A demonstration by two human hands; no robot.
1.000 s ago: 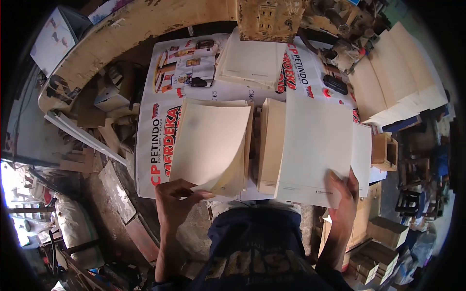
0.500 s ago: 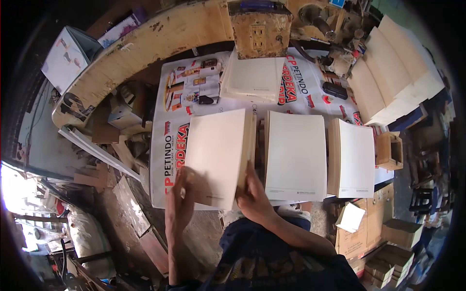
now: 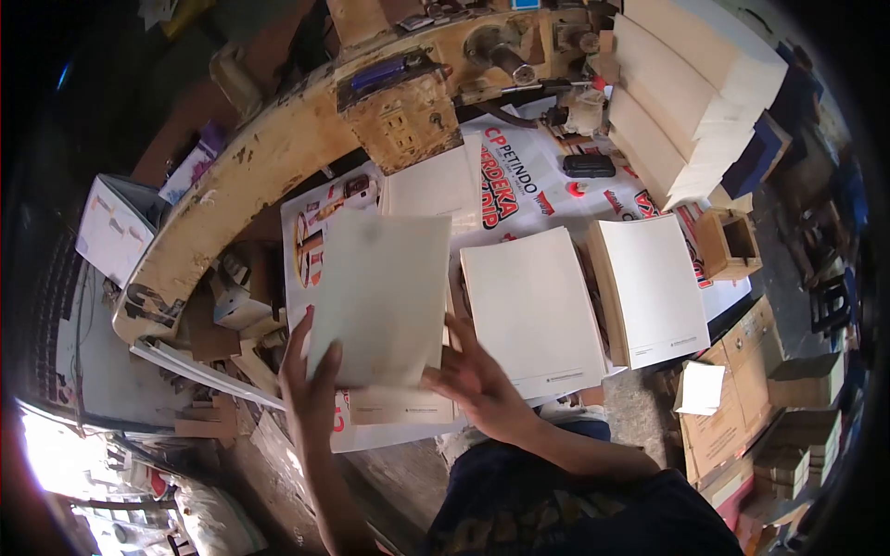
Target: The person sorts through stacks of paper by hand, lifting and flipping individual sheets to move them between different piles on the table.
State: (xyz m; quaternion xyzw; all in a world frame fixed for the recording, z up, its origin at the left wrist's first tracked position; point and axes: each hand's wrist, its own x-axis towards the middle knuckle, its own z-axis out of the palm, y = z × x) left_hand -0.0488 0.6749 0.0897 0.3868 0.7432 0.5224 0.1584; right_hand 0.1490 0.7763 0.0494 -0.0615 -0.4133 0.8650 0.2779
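A pale paper sheet [image 3: 382,296], or a thin batch of sheets, is raised off the left paper stack [image 3: 399,410], whose lower edge shows below it. My left hand [image 3: 311,380] grips its left lower side, thumb on top of the paper. At the right lower corner my right hand [image 3: 477,382] has its thumb and fingers closed on the paper's edge; its fingers are slightly blurred. To the right lie a middle paper stack [image 3: 533,310] and a thicker right paper stack [image 3: 651,287], both with small print along the bottom.
A worn yellow machine frame [image 3: 250,139] with a box-like control housing [image 3: 399,116] arches over the back. Beneath the housing lies another paper pile [image 3: 431,190]. Tall paper stacks [image 3: 691,83], a black case [image 3: 589,166] and a wooden box [image 3: 728,243] stand at the right.
The paper in my hands has lifted off the left stack, uncovering that stack's printed lower edge. My left hand has moved left and my view has turned.
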